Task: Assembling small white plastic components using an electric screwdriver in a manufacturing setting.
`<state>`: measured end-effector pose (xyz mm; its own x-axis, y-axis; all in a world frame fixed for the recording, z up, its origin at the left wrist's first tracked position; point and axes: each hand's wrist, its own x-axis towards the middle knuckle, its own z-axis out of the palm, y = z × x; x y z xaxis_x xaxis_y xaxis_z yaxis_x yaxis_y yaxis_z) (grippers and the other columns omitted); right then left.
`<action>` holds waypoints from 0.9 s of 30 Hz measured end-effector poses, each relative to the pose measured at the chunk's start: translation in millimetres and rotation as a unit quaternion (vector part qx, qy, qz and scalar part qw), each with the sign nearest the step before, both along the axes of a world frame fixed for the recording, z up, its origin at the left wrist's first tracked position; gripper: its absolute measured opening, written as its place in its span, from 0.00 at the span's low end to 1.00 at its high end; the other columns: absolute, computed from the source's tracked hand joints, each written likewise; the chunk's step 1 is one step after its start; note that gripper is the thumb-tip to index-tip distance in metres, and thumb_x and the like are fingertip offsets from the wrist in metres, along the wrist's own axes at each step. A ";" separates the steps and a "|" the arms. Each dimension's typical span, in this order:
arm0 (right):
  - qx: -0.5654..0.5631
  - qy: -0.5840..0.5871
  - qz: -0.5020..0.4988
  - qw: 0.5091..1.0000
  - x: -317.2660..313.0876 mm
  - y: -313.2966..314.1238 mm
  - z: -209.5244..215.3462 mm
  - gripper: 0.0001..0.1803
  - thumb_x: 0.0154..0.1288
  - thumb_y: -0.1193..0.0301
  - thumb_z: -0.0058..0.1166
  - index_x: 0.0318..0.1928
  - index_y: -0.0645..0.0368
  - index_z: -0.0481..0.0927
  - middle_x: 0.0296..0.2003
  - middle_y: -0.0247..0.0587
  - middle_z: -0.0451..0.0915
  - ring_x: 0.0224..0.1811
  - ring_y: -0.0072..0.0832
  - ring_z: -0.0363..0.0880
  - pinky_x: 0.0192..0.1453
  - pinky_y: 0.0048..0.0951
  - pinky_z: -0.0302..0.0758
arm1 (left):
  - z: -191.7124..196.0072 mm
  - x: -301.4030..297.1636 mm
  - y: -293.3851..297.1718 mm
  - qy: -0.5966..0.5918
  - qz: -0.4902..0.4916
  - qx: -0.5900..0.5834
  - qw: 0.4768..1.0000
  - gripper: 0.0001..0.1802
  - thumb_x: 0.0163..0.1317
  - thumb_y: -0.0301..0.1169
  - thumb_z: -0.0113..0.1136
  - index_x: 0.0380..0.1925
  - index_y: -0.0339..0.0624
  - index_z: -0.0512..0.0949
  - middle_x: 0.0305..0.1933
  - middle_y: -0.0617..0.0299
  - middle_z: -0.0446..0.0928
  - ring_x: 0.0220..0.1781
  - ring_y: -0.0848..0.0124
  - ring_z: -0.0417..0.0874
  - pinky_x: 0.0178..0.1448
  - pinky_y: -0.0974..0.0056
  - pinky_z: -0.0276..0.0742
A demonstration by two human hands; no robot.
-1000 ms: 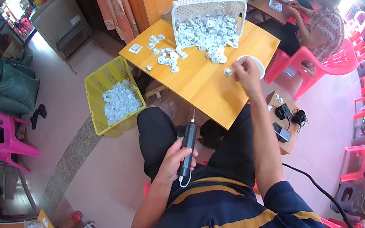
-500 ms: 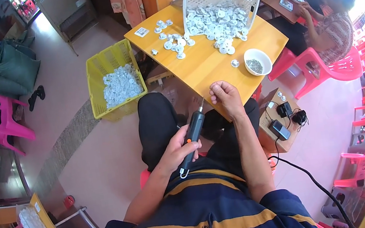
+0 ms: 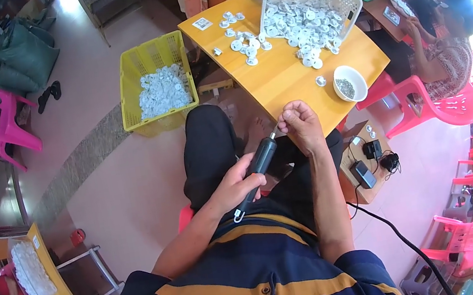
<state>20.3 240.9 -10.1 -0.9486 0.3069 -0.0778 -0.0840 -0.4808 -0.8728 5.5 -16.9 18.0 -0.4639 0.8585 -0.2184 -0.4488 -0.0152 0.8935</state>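
We gripped a black electric screwdriver [image 3: 254,169] in our closed left hand [image 3: 232,187]. Our right hand [image 3: 301,125] pinched something too small to identify at its tip, near the counter [image 3: 288,79].

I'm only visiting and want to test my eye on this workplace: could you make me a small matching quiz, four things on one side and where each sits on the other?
Things:
1. Black power screwdriver
2. Yellow crate of white parts
3. Small white bowl
4. White basket

Places:
A. On the floor, left of the wooden table
B. Tipped on its side on the table, white parts spilling out
C. Gripped in the left hand, tip at the right hand
D. Upright near the table's right edge

Pairs: 1-C, 2-A, 3-D, 4-B
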 end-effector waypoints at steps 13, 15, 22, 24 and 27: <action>0.139 -0.038 0.077 0.986 5.0 2.8 10.1 0.03 0.75 0.75 0.57 0.45 0.60 0.78 0.33 0.32 0.82 0.33 0.17 0.78 0.39 0.19 0.77 | -8.7 2.5 0.3 0.033 -0.009 -0.041 0.999 0.26 0.72 0.30 0.53 0.69 0.39 0.65 0.36 0.64 0.77 0.28 0.77 0.80 0.34 0.70 0.78; 0.125 -0.039 0.081 0.988 5.5 2.6 10.1 0.02 0.75 0.75 0.57 0.45 0.60 0.78 0.32 0.32 0.82 0.32 0.16 0.78 0.39 0.19 0.77 | -8.2 3.0 1.6 0.028 -0.008 -0.042 0.999 0.26 0.72 0.30 0.53 0.68 0.39 0.65 0.36 0.64 0.77 0.28 0.77 0.80 0.34 0.70 0.78; 0.065 -0.011 -0.007 0.998 2.1 -4.1 -2.6 0.04 0.76 0.75 0.55 0.47 0.59 0.76 0.34 0.32 0.81 0.32 0.17 0.79 0.37 0.19 0.78 | -8.2 3.4 2.6 0.031 0.007 -0.031 0.999 0.26 0.72 0.30 0.53 0.69 0.39 0.65 0.36 0.63 0.77 0.28 0.77 0.79 0.35 0.69 0.78; 0.081 -0.008 0.003 0.997 2.0 -2.8 -2.5 0.04 0.76 0.74 0.55 0.48 0.58 0.76 0.34 0.32 0.81 0.31 0.17 0.79 0.35 0.19 0.77 | -8.4 3.9 1.7 0.026 0.007 -0.032 0.999 0.27 0.72 0.30 0.53 0.69 0.39 0.65 0.36 0.63 0.76 0.28 0.77 0.79 0.35 0.69 0.78; 0.072 -0.013 0.004 0.997 2.8 -1.0 -1.7 0.04 0.76 0.74 0.55 0.47 0.58 0.76 0.34 0.32 0.81 0.31 0.17 0.79 0.35 0.18 0.77 | -8.1 3.0 1.2 0.042 0.003 -0.033 0.999 0.27 0.72 0.30 0.53 0.69 0.39 0.65 0.36 0.63 0.76 0.29 0.77 0.79 0.35 0.69 0.78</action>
